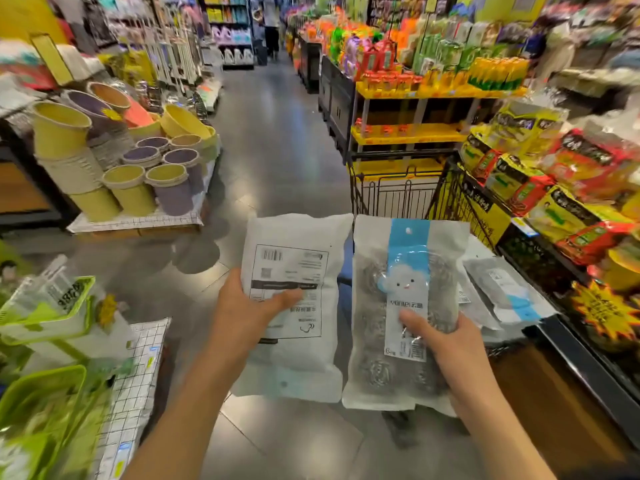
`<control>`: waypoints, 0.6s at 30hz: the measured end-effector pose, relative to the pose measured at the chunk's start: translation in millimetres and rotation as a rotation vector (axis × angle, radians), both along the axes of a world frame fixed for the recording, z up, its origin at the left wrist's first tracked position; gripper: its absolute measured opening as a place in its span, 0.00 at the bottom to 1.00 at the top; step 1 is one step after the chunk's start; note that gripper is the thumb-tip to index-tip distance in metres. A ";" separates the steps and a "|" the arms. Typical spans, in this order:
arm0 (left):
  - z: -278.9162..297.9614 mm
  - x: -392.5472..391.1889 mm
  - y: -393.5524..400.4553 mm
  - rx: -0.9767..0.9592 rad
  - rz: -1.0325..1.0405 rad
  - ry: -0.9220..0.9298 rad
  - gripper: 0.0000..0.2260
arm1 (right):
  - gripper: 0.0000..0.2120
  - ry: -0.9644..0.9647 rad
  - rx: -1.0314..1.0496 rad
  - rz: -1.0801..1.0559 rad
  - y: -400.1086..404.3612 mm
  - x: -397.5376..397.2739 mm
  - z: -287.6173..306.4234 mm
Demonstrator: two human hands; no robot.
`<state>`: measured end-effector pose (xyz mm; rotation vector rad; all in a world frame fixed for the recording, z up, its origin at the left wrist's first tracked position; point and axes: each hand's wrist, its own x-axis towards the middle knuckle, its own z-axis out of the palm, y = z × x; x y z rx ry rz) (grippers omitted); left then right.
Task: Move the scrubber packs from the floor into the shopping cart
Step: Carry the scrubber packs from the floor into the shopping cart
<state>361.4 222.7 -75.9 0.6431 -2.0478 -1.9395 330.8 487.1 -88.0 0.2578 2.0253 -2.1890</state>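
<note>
Glossy grey floor (277, 140), crowded shelves (408, 133)

Both scrubber packs (398, 317) are glossy clear-and-white plastic film (coiled steel-wire scrubbers show through the right one). The shopping cart (398, 188) is black metal wire. The floor (273, 150) is smooth, shiny grey tile.

We stand in a supermarket aisle: stacked plastic buckets (138, 174) at left, yellow shelves (408, 133) of packaged snacks at upper right, a wire shopping cart (398, 188) ahead, and a starburst price tag (602, 310) at right.
</note>
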 end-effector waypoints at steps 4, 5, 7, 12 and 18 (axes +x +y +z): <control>-7.8 -80.3 0.9 -0.013 -0.042 -0.033 0.25 | 0.18 -0.018 0.031 -0.059 10.0 -66.7 -9.8; -10.2 -101.3 1.2 -0.021 -0.059 -0.038 0.25 | 0.19 -0.023 0.039 -0.081 12.0 -83.5 -13.6; -19.3 -146.6 0.0 -0.036 -0.104 -0.049 0.24 | 0.18 -0.026 0.065 -0.121 14.7 -115.6 -19.2; -40.8 -269.9 6.8 -0.059 -0.309 -0.071 0.22 | 0.20 -0.075 0.220 -0.258 26.1 -187.0 -35.3; -54.9 -411.5 42.8 -0.138 -0.626 -0.110 0.24 | 0.27 -0.189 0.578 -0.434 50.9 -244.1 -36.9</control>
